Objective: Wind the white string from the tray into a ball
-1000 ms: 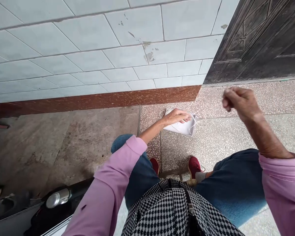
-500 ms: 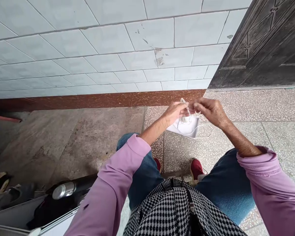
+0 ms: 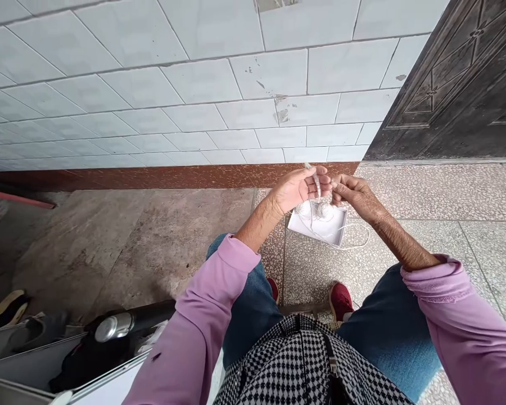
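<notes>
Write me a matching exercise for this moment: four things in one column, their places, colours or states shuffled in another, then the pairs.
1. left hand
2. right hand
3. shallow box
4. right shoe

A. red
B. slim whitish piece across its fingers
C. on the speckled floor, with white string in it
D. fingertips drawn together, close to the other hand's fingers

Pairs: 1-B, 2-D, 3-C, 4-A

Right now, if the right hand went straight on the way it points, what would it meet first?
Most likely the left hand, at its fingertips, just ahead of the right hand; depth is unclear, so they may already touch.
</notes>
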The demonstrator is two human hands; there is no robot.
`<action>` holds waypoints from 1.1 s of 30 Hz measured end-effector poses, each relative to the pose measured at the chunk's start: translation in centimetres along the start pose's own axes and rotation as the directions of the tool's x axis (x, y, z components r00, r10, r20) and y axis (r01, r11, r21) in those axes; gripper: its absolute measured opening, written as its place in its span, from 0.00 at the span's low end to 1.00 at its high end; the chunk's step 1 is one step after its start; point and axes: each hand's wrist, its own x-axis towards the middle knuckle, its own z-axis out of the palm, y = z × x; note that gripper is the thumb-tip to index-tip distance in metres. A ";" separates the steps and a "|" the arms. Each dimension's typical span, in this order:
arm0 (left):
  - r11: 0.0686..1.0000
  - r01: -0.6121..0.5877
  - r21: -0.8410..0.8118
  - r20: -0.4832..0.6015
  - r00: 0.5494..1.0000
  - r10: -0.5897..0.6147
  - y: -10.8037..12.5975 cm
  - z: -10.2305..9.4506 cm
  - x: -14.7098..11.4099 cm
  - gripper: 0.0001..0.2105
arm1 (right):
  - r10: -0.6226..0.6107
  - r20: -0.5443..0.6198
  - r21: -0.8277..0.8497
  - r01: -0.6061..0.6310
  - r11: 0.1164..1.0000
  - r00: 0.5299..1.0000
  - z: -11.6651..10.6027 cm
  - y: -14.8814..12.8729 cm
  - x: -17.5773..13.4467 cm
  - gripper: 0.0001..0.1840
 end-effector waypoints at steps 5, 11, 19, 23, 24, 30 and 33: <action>0.999 0.008 0.033 0.018 1.000 -0.009 0.7 -0.2 -0.5 0.08 | -0.066 -0.107 0.012 0.068 0.998 0.992 -0.3 0.0 0.3 0.21; 0.973 0.106 0.204 0.172 0.975 -0.142 -0.6 0.0 -0.3 0.15 | -0.147 0.049 -0.048 0.149 0.988 0.988 -0.1 0.1 1.4 0.22; 0.976 0.085 0.203 0.197 0.972 -0.126 -0.7 -0.7 -0.3 0.15 | -0.047 -0.063 0.117 0.054 0.992 0.997 -0.3 0.1 1.2 0.20; 0.965 0.105 0.242 0.245 0.955 -0.165 -0.8 -0.5 -0.2 0.17 | -0.087 0.117 0.049 0.081 0.995 0.989 0.1 -0.3 1.2 0.19; 0.965 0.101 0.242 0.247 0.955 -0.162 -0.9 -0.6 -0.2 0.17 | -0.078 0.159 0.044 0.072 0.996 0.984 0.2 -0.4 1.2 0.19; 0.975 0.077 0.207 0.267 0.955 -0.133 -0.9 -0.9 -0.3 0.17 | -0.067 -0.014 0.088 0.068 0.994 0.998 0.0 -0.2 1.2 0.20; 0.968 0.099 0.231 0.295 0.941 -0.167 -0.9 -0.7 -0.5 0.17 | -0.089 0.051 0.050 0.087 0.995 0.995 0.1 -0.3 1.3 0.23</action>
